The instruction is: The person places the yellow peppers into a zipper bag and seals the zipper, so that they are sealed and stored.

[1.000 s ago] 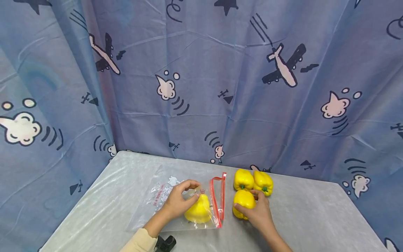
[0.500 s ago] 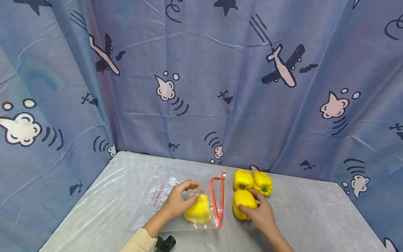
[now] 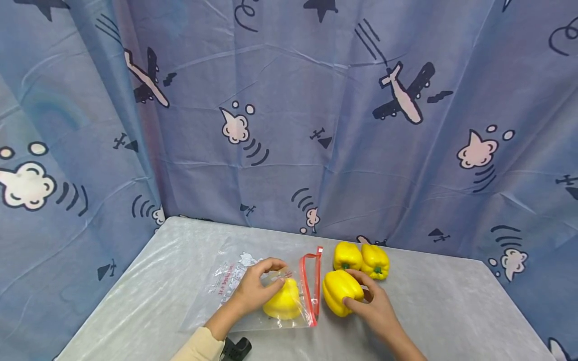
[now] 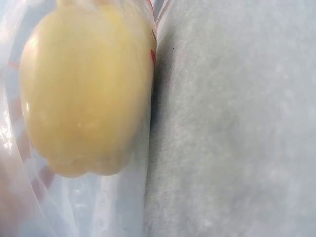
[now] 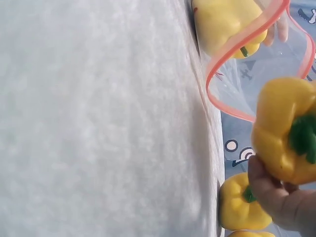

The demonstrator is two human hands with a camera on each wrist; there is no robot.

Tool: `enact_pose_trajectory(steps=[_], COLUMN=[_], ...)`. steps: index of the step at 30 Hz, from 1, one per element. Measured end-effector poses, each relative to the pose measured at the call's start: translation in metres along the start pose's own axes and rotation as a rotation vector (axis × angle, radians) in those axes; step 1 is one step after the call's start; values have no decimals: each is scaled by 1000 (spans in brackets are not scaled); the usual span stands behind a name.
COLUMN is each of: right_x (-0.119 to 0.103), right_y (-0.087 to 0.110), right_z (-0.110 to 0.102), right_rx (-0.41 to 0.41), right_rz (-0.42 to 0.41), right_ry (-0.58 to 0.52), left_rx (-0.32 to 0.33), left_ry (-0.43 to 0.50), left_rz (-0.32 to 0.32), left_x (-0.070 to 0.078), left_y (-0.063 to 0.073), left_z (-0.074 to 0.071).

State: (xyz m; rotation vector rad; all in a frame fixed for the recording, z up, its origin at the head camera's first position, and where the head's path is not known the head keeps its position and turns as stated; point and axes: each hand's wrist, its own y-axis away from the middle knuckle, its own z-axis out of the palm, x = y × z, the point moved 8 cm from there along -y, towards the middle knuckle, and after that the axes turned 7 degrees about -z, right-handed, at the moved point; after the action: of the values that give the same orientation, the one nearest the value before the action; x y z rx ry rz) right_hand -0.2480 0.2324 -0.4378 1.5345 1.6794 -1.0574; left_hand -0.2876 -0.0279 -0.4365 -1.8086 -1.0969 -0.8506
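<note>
My right hand grips a yellow bell pepper, thumb on the near side and fingers on the far side. The right wrist view shows this pepper with its green stem, just outside the red-edged mouth of a clear zip bag. Inside the bag lies another yellow bell pepper, seen through the film in the left wrist view, where its body fills the upper left. My left hand pinches the upper film of the bag, over the pepper inside.
Two more yellow bell peppers stand side by side behind my right hand. The table has a pale grey cover, backed by a blue patterned curtain. Near my left wrist is a small black object.
My right hand has drawn its pepper away from the two behind, leftward toward the bag mouth, tilting it. My left hand and the bag have stayed in place.
</note>
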Motion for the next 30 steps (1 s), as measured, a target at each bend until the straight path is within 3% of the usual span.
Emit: enact_pose_trajectory(steps=[7, 14, 21, 30], right_x=[-6, -9, -10, -11], right_y=[1, 0, -5, -9], right_z=[12, 28, 37, 52], right_rx=[-86, -203, -241, -346], right_rz=[-66, -73, -94, -218], right_ry=[-131, -212, -243, -274], left_rx=[2, -1, -13, -15], left_ry=[2, 0, 12, 23], left_rz=[-1, 4, -6, 9], left_x=[-1, -2, -5, -2], left_y=[0, 0, 1, 2], left_z=[0, 0, 1, 1])
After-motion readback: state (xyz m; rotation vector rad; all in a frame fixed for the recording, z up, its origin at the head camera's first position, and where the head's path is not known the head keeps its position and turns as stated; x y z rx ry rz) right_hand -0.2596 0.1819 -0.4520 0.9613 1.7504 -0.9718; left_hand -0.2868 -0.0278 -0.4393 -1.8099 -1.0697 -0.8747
